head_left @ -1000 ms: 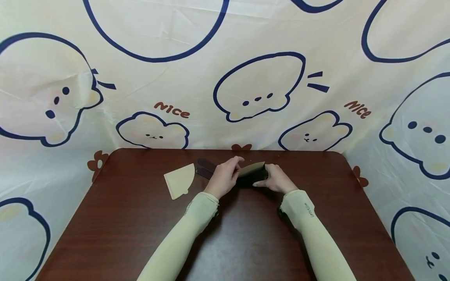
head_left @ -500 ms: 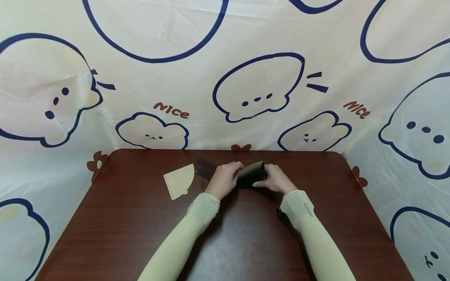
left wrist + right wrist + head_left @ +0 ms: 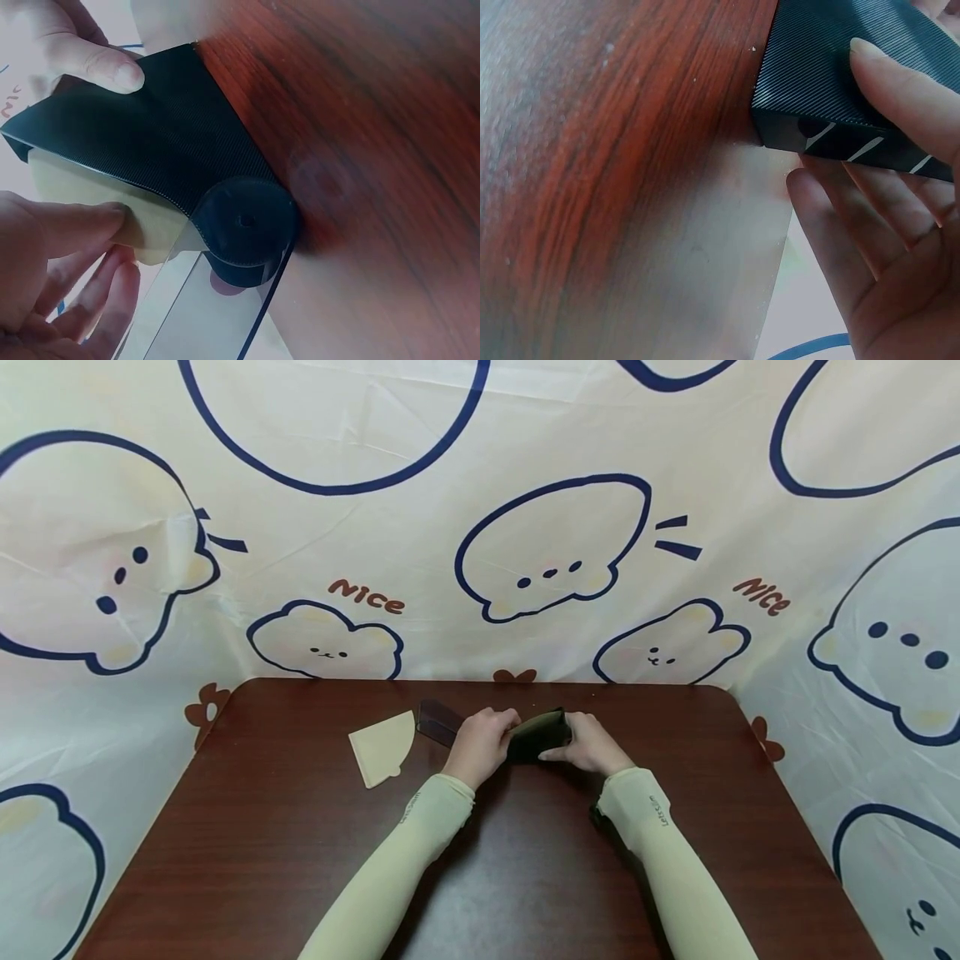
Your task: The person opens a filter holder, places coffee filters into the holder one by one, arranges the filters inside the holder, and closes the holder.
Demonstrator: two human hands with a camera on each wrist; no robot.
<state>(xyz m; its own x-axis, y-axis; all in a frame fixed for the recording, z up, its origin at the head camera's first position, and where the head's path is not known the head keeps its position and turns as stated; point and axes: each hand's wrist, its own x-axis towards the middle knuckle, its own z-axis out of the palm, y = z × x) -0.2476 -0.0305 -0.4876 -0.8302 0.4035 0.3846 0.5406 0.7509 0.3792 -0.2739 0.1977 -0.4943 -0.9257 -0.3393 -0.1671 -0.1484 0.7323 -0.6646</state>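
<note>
Currently left grip (image 3: 482, 747) pinches beige layer (image 3: 154, 221) along black case's (image 3: 165, 120) edge; right grip (image 3: 592, 744) clasps case.

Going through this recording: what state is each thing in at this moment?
Black ribbed case: open, gripped by the right hand.
Cream flat insert: partly inside the case, pinched by the left hand.
Loose cream fan-shaped piece: lying flat on the reddish-brown wooden table, apart from the case.
Round black stitched tab: cannot tell if fastened.
Dark brown flat piece: partly hidden by the left hand.
</note>
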